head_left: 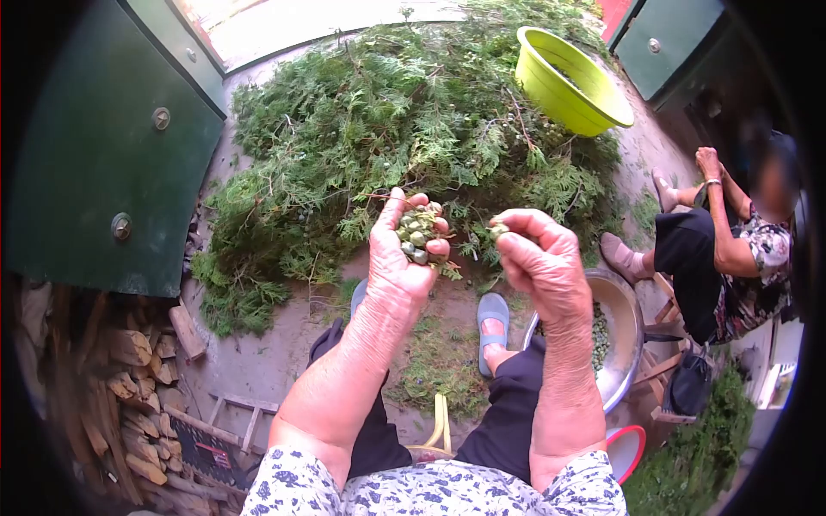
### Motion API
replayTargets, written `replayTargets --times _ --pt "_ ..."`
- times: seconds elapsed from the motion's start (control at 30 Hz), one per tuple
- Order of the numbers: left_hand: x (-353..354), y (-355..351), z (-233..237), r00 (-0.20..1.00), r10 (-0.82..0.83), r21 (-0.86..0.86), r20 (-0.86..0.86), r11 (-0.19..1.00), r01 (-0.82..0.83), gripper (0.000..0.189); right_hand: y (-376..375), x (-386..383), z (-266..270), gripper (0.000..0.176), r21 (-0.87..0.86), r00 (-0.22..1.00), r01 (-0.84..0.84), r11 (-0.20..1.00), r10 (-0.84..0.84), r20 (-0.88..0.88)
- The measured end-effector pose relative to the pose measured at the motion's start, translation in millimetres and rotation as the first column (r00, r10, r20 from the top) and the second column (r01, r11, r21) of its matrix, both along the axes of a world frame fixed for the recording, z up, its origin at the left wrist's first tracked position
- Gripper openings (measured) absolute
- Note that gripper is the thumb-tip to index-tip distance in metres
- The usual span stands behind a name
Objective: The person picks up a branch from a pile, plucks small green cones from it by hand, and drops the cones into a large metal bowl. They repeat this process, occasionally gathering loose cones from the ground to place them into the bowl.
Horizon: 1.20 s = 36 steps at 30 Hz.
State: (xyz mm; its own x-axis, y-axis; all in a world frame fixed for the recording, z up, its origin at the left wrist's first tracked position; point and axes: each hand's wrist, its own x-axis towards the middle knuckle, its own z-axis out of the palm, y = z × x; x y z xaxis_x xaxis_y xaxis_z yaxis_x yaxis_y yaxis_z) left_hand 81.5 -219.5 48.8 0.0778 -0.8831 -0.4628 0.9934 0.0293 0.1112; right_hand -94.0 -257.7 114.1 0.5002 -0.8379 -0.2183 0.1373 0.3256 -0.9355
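My left hand (pixel 403 241) is curled around a sprig with a cluster of round green cones (pixel 416 230), palm turned up. A few scaly green leaf tips stick out beside its fingers. To its right, my right hand (pixel 542 254) pinches a single small green cone (pixel 498 229) between thumb and forefinger, apart from the cluster. Below my right forearm stands a metal basin (pixel 626 322), partly hidden by the arm, with many small green cones (pixel 600 340) in it. In front of both hands lies a large heap of cut evergreen branches (pixel 370 129).
A yellow-green plastic tub (pixel 572 90) leans on the heap. At the right a seated person (pixel 731 232) holds their hands together. Split firewood (pixel 142 378) is stacked at lower left beside a green metal door (pixel 103 146). More greenery (pixel 688 464) lies at lower right.
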Motion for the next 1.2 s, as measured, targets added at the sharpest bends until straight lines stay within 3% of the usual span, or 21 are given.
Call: replayTargets --times 0.1,0.23,0.27,0.4,0.47,0.5,0.57,0.63,0.7,0.77,0.83,0.87,0.9,1.03,1.07,1.17,1.2 --pt "-1 2 0 1.0 0.002 -0.049 -0.01 0.999 -0.003 0.033 -1 -48 1 0.02 -0.066 0.986 0.123 0.99 -0.13 -0.104" --pt "-21 7 6 0.999 -0.029 -0.04 0.034 0.999 0.03 0.036 19 -128 -8 0.019 -0.176 0.873 0.25 0.952 -0.301 -0.384" --pt "-26 12 2 0.998 -0.064 -0.089 0.028 0.994 0.066 0.036 24 -152 -23 0.02 -0.251 0.817 0.26 0.932 -0.351 -0.457" --pt "-52 42 11 0.996 -0.085 0.027 0.005 0.996 0.085 0.031 60 -249 -87 0.027 -0.276 0.693 0.259 0.925 -0.377 -0.614" --pt "-60 59 9 0.991 -0.097 0.012 -0.091 0.995 0.098 0.028 79 -288 -120 0.032 -0.485 0.507 0.163 0.859 -0.495 -0.706" --pt "-64 69 9 0.99 -0.105 0.018 -0.09 0.994 0.107 0.028 88 -302 -128 0.032 -0.479 0.504 0.172 0.861 -0.495 -0.708" --pt "-69 87 8 0.982 -0.107 -0.005 -0.154 0.994 0.108 0.026 101 -326 -141 0.035 -0.528 0.318 0.087 0.845 -0.526 -0.789" --pt "-71 103 7 0.975 -0.118 -0.032 -0.188 0.993 0.115 0.026 107 -350 -155 0.034 -0.59 0.157 -0.131 0.797 -0.571 -0.806" --pt "-72 121 7 0.965 -0.123 -0.045 -0.23 0.992 0.116 0.026 118 -303 -104 0.028 -0.687 0.259 0.012 0.727 -0.666 -0.7" --pt "-73 136 10 0.963 -0.104 -0.037 -0.248 0.995 0.097 0.025 133 -227 -44 0.023 -0.663 0.551 0.203 0.721 -0.644 -0.532" --pt "-71 151 12 0.957 -0.109 -0.04 -0.267 0.994 0.102 0.025 165 -146 2 0.019 -0.604 0.736 0.162 0.78 -0.503 -0.453" --pt "-69 158 13 0.963 -0.088 -0.029 -0.254 0.996 0.083 0.025 180 -120 2 0.019 -0.637 0.754 0.033 0.77 -0.438 -0.489" --pt "-67 164 14 0.969 -0.065 -0.021 -0.238 0.998 0.062 0.026 195 -95 0 0.022 -0.437 0.851 0.014 0.899 -0.24 -0.467" --pt "-61 189 14 0.991 0.001 0.051 -0.132 0.999 0.006 0.024 241 -32 -44 0.04 -0.407 0.978 -0.028 0.913 -0.058 -0.198" --pt "-59 193 13 0.989 0.013 0.031 -0.146 0.999 -0.009 0.022 248 -26 -46 0.035 -0.211 0.996 0.036 0.977 -0.052 -0.072" --pt "-61 202 17 0.982 0.092 0.122 -0.165 0.99 -0.072 0.022 253 -26 -46 0.03 -0.141 0.991 0.006 0.99 -0.024 -0.131" --pt "-61 206 9 0.989 0.085 0.093 -0.119 0.993 -0.074 0.021 255 -24 -44 0.023 -0.12 0.997 0.026 0.992 -0.034 -0.071"
